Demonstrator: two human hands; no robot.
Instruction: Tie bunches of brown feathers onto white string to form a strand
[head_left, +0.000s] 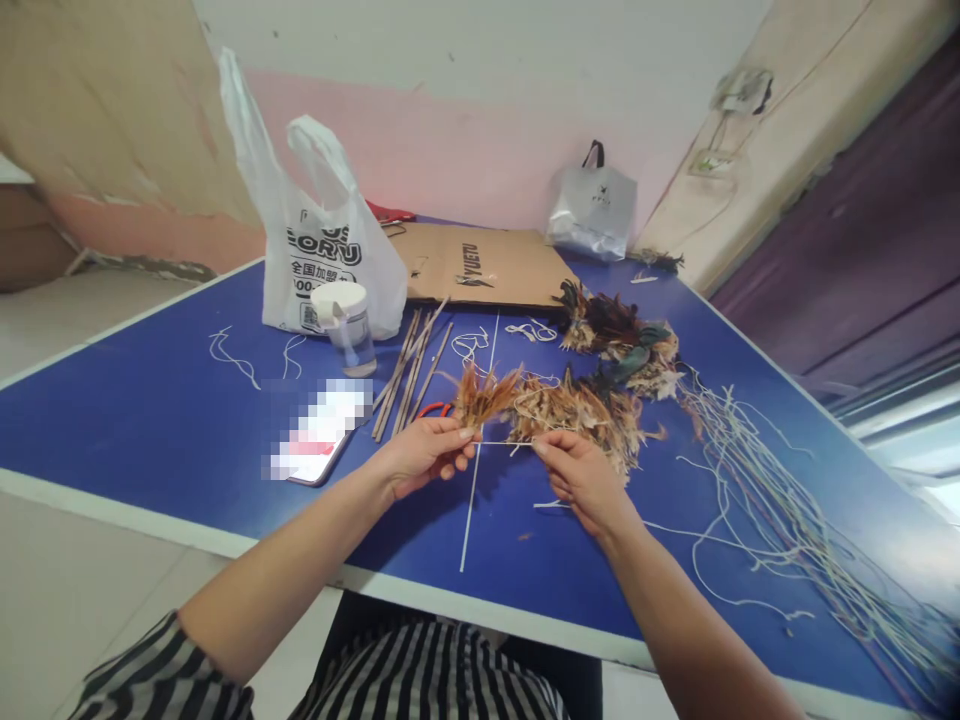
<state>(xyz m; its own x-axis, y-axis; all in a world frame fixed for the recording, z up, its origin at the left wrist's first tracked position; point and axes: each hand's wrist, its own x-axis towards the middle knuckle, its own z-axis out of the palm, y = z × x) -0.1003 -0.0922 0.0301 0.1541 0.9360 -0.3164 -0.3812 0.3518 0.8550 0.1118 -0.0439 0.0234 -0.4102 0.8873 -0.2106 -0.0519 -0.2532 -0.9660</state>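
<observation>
My left hand is closed around the base of a small bunch of orange-brown feathers, whose tips fan upward. A thin white string runs taut from that bunch across to my right hand, which pinches it between thumb and finger. Just behind my right hand lies a pile of tan and brown feathers on the blue table. Red scissor-like handles show partly behind my left hand; the rest is hidden.
Left of my hands lie a phone, a lidded plastic cup, a white plastic bag and several thin sticks. Behind are flat cardboard and a silver bag. Dark feathers and long loose strings occupy the right.
</observation>
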